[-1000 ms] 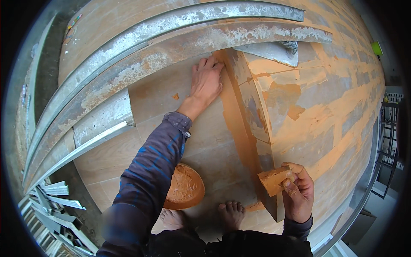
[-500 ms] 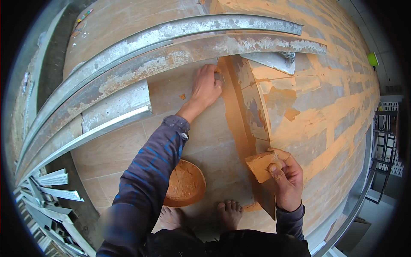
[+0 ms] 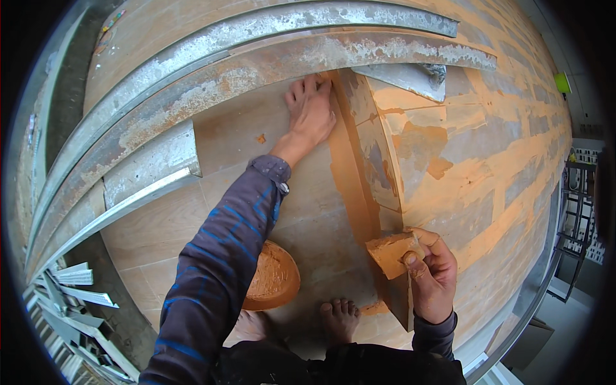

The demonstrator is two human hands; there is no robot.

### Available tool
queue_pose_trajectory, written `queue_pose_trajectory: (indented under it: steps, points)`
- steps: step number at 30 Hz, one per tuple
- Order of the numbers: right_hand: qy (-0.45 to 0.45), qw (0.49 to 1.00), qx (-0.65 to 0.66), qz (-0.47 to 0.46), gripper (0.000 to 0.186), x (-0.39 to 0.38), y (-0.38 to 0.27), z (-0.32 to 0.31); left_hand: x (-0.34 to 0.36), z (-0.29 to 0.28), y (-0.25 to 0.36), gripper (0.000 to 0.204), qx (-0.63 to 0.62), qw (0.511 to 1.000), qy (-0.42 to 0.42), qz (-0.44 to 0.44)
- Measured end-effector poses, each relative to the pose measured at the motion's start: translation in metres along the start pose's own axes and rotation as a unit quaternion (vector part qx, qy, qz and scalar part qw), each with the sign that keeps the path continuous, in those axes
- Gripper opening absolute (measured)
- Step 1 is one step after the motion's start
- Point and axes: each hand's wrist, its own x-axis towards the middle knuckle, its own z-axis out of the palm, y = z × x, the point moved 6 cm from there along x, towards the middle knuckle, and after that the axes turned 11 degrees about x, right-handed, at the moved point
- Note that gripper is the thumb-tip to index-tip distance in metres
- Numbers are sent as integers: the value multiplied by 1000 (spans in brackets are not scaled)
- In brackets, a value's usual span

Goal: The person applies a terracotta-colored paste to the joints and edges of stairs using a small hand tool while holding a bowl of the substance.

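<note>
My left hand (image 3: 310, 110) reaches far forward, palm down with its fingers apart, at the top end of the orange-coated joint (image 3: 350, 167) between the tiled floor and a low tiled step (image 3: 375, 144). Its fingertips lie close under the rusty metal beam, and what they touch is partly hidden. A flat, squarish spreader (image 3: 393, 255) smeared with orange grout is pinched between the thumb and fingers of my right hand (image 3: 437, 274), above the step's near end. The bowl (image 3: 277, 277) of orange grout stands on the floor by my feet, partly covered by my left sleeve.
Two long metal beams, one galvanised (image 3: 256, 29) and one rusty (image 3: 250, 74), cross above the floor. A shorter metal channel (image 3: 154, 154) lies at left, with several metal offcuts (image 3: 77, 308) below. Orange streaks cover the raised tiles (image 3: 475, 147). A black metal rack (image 3: 577, 212) stands at right.
My left hand has turned and its fingers have spread, while staying by the joint's far end. The right hand still holds the spreader in nearly the same place. The view has shifted slightly.
</note>
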Motion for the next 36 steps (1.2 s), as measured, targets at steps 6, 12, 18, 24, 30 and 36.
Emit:
queue_pose_trajectory:
  steps: [6,12,18,24,30,36]
  points:
    - [-20,1000,18,0,38,1,-2,7,-56,-9,33,64,-18,1000,-1,1]
    - [-20,999,32,-9,38,-5,-5,1,-83,-10,47,61,-38,999,-34,0]
    - [-3,1000,23,-16,36,-10,-8,-6,-78,-12,36,58,-85,988,-126,10]
    - [-6,1000,1,-8,35,-7,-2,-9,-18,-10,10,56,18,1000,-11,8]
    - [16,1000,9,6,36,-6,-1,-8,-45,-9,21,53,49,995,28,84]
    - [-5,1000,18,-5,36,-3,2,-4,-53,-17,24,49,22,992,-18,120]
